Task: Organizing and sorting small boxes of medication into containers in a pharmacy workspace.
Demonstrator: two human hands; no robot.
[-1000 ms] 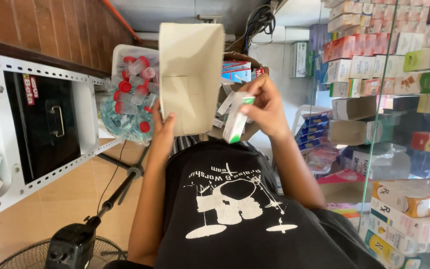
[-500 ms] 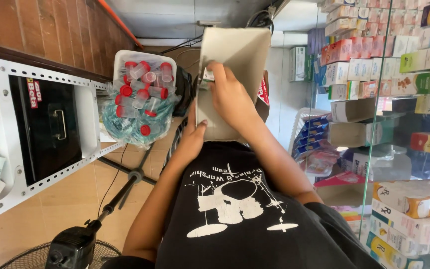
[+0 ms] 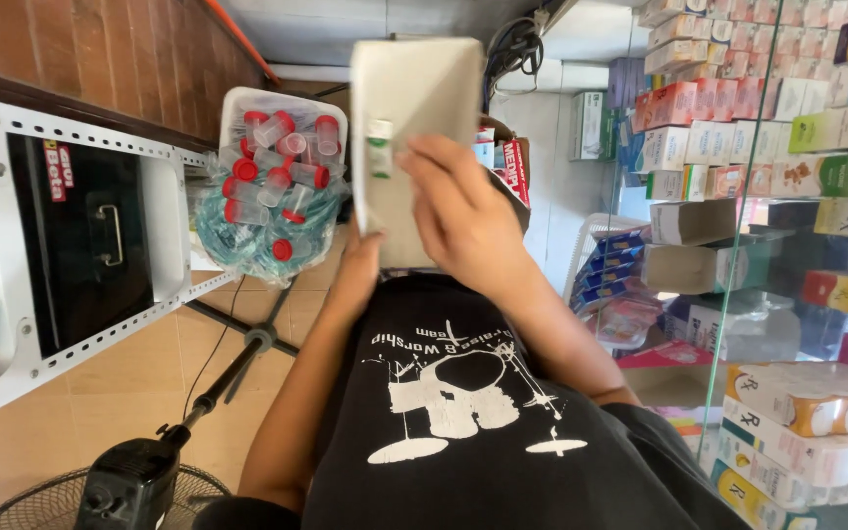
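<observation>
A pale cardboard box (image 3: 414, 118) is held up in front of the person — it is tall, plain and off-white, with rounded-looking corners, and its broad face is turned to the camera. It stands nearly upright, with a slight tilt. A small white packet with green print (image 3: 379, 149) lies flat against the left part of this face, long side vertical — it touches the box. The lower right part of the box is hidden, so its bottom edge cannot be seen fully there.
</observation>
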